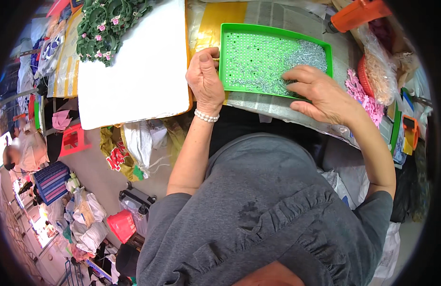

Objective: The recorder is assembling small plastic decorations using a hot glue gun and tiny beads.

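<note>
A shallow green tray [276, 31] with a grid of small holes lies in front of me. Many small silvery metal pieces [308, 55], like pins or screws, are scattered over it and heaped at its right end. My left hand [205, 78] is closed at the tray's left end, with fingers curled by the rim and a pearl-like bracelet on the wrist. Over the tray's lower right part, my right hand [320, 94] has its fingertips among the metal pieces. Its fingers are apart and the thumb stands away from them, outside the near rim.
Left of the tray is a white board [139, 71] bearing dark green pieces with pink flowers [104, 28]. An orange tool [358, 16] lies at the far right. Pink pieces [362, 97] and a red basket [365, 76] sit right. A red stool [73, 140] stands on the floor.
</note>
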A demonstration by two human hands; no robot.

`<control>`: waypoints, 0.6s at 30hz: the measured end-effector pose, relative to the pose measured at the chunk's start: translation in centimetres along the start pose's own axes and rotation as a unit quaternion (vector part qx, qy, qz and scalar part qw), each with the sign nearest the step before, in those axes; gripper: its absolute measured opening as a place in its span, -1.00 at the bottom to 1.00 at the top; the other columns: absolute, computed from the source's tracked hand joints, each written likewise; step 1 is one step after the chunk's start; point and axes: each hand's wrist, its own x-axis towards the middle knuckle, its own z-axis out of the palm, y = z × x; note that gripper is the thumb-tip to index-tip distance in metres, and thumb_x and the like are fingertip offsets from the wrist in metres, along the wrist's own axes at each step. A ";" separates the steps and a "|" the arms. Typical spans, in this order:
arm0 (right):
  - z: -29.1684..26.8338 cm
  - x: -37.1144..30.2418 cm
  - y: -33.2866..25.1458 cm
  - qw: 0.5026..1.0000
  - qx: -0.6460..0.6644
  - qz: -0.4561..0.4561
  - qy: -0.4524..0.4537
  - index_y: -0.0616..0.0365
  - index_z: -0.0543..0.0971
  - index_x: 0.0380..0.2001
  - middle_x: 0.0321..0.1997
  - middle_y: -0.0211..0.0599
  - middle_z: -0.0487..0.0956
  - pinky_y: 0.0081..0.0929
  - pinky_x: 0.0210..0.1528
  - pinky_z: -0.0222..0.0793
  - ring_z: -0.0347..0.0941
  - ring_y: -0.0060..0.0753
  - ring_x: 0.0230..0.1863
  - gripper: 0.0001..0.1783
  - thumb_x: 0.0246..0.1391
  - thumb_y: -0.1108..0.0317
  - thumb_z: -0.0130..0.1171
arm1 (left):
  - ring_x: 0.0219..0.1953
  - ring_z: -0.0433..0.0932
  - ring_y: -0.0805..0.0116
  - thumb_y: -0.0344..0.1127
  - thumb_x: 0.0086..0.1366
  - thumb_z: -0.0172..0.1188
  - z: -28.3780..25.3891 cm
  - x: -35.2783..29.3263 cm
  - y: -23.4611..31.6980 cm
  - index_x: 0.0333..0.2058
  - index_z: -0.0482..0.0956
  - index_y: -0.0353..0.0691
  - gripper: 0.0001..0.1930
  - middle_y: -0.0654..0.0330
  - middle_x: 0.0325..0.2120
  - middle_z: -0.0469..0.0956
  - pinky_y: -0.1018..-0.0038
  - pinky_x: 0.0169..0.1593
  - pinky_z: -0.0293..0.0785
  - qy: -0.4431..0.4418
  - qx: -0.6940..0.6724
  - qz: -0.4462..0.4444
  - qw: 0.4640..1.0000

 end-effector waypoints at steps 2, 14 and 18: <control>-1.0 -0.2 0.4 1.000 -0.019 0.011 -0.023 0.32 0.54 -0.33 -0.09 -0.09 0.50 -0.20 0.07 0.31 0.38 -0.02 -0.01 -0.65 0.07 0.16 0.17 | -0.45 0.48 0.43 0.06 0.45 -0.13 -0.1 0.0 0.4 -0.30 0.55 -0.41 -0.45 0.15 -0.46 0.56 0.50 -0.30 0.41 0.000 0.020 -0.008 1.000; 4.2 10.1 0.9 0.986 -0.139 0.025 0.092 0.38 0.33 0.13 0.26 0.06 0.30 -0.09 0.32 0.09 0.18 0.02 0.30 -0.29 0.10 0.00 0.14 | -0.40 0.48 0.39 -0.06 0.45 -0.08 0.1 -0.4 0.7 -0.31 0.55 -0.40 -0.55 0.13 -0.45 0.53 0.49 -0.26 0.40 -0.010 -0.010 -0.009 1.000; 5.4 11.0 0.2 0.987 -0.135 0.089 0.017 0.38 0.17 0.26 0.39 0.06 0.11 0.01 0.38 -0.04 -0.02 -0.03 0.42 -0.16 0.18 -0.13 -0.02 | -0.36 0.50 0.31 -0.08 0.45 -0.09 0.0 -0.4 0.7 -0.31 0.54 -0.41 -0.56 0.09 -0.44 0.52 0.45 -0.23 0.41 -0.017 0.001 -0.002 1.000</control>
